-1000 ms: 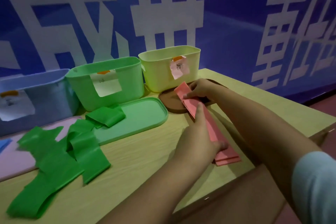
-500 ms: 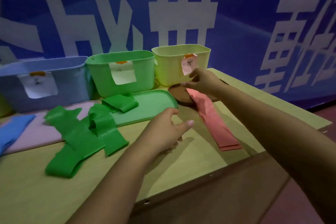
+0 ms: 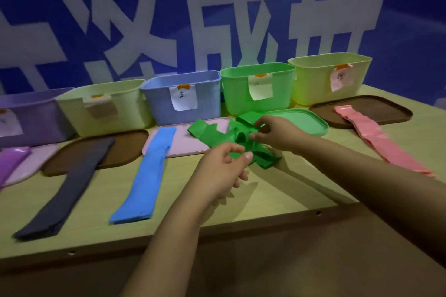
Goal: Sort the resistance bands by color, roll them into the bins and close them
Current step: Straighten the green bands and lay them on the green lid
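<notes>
Both hands work on the tangled green band (image 3: pixel 217 136), which lies bunched on the worktop (image 3: pixel 277 190) in front of the green bin (image 3: pixel 257 89), partly over the green lid (image 3: pixel 301 120) and the pale pink lid (image 3: pixel 183 144). The left hand (image 3: pixel 220 171) has its fingers (image 3: pixel 246 157) curled, pinching the near edge of the green band. The right hand (image 3: pixel 277 132) pinches a fold near the band's middle between thumb and fingertips. The pink band (image 3: pixel 376 137) lies flat at the right, its far end on a brown lid (image 3: pixel 386 108). The blue band (image 3: pixel 149 176) and dark grey band (image 3: pixel 72 183) lie stretched out to the left.
</notes>
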Demonstrator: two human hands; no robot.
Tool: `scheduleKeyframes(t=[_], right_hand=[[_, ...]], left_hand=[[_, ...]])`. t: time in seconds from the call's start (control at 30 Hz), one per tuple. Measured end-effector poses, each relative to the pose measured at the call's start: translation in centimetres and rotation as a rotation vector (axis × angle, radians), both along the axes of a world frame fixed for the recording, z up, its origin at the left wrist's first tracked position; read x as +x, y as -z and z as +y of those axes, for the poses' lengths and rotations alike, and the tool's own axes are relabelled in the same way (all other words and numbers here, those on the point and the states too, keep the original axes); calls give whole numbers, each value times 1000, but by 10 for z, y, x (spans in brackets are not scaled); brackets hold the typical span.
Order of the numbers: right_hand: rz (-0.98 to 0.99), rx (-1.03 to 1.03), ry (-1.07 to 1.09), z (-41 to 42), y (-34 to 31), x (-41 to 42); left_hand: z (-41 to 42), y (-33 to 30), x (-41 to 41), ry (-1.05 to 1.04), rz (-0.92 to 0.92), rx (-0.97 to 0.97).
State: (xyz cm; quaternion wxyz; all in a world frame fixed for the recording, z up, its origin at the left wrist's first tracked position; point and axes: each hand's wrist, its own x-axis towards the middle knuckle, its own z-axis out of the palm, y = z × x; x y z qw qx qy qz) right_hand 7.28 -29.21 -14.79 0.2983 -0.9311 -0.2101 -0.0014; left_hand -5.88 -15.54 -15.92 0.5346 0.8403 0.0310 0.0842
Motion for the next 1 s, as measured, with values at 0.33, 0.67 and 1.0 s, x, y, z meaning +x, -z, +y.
scheduleKeyframes(t=[0.33, 0.67, 1.0], right_hand=[[-24, 145, 167, 37, 11, 6], [-131, 782, 144, 55, -62, -14], [-106, 548, -340, 63, -125, -93]], left_hand=[[44, -3, -28, 26, -23, -68], [55, -12, -22, -103, -162, -234], [83, -78, -13, 32, -437, -417]])
